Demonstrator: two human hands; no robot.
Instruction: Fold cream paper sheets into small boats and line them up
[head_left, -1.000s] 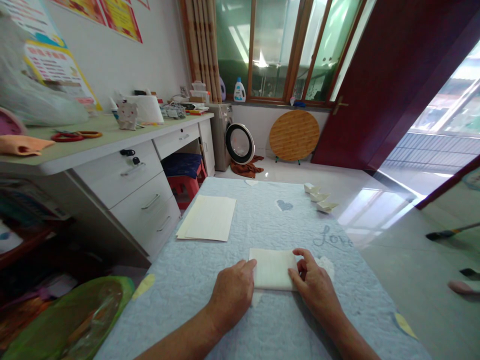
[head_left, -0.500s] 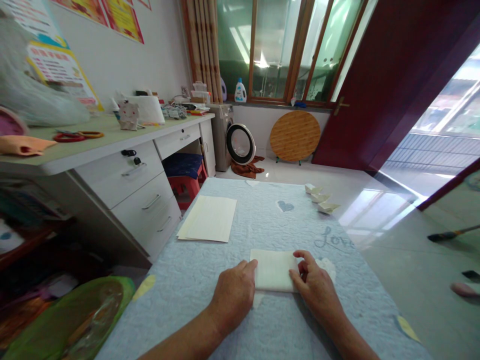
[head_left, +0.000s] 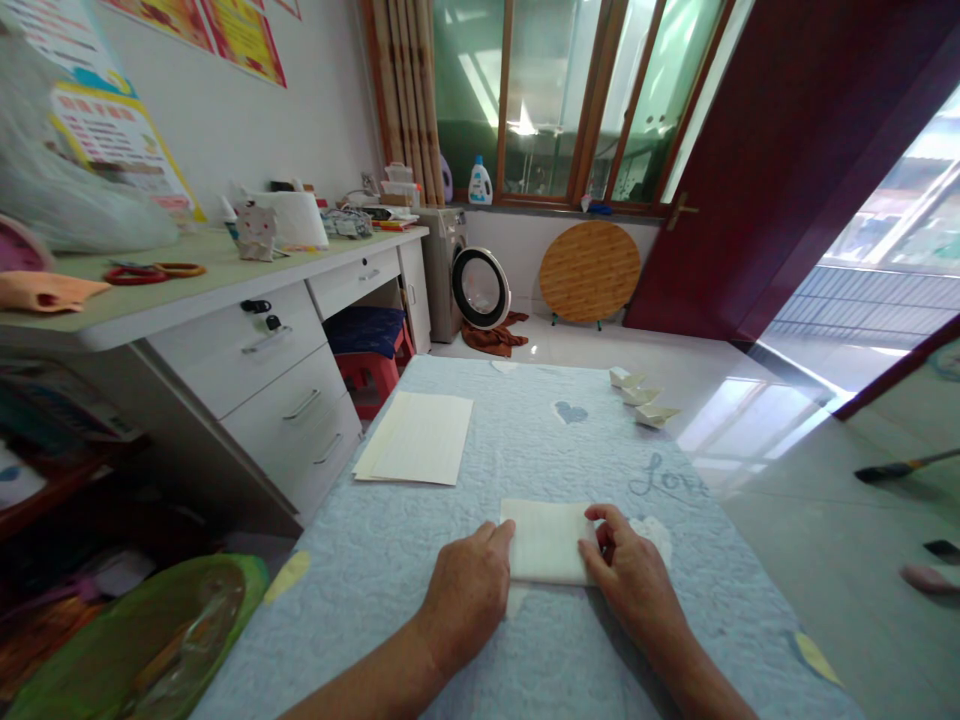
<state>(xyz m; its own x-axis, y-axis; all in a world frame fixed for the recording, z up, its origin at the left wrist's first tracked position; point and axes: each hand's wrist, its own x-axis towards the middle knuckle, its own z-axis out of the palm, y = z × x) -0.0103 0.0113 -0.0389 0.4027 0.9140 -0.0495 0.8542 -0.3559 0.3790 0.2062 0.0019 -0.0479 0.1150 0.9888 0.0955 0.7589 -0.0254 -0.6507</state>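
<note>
A folded cream sheet of paper lies flat on the light blue cloth of the table, its long side facing me. My left hand grips its left edge, thumb on top and the other fingers curled. At the right edge, my right hand pinches the paper between thumb and index finger. Beyond my left hand rests a small stack of flat cream sheets. Several small folded paper shapes sit in a row at the table's far right corner.
Left of the table are a white desk with scissors on it and a green basket. A red stool stands by the desk. A washing machine and a round wooden board are behind.
</note>
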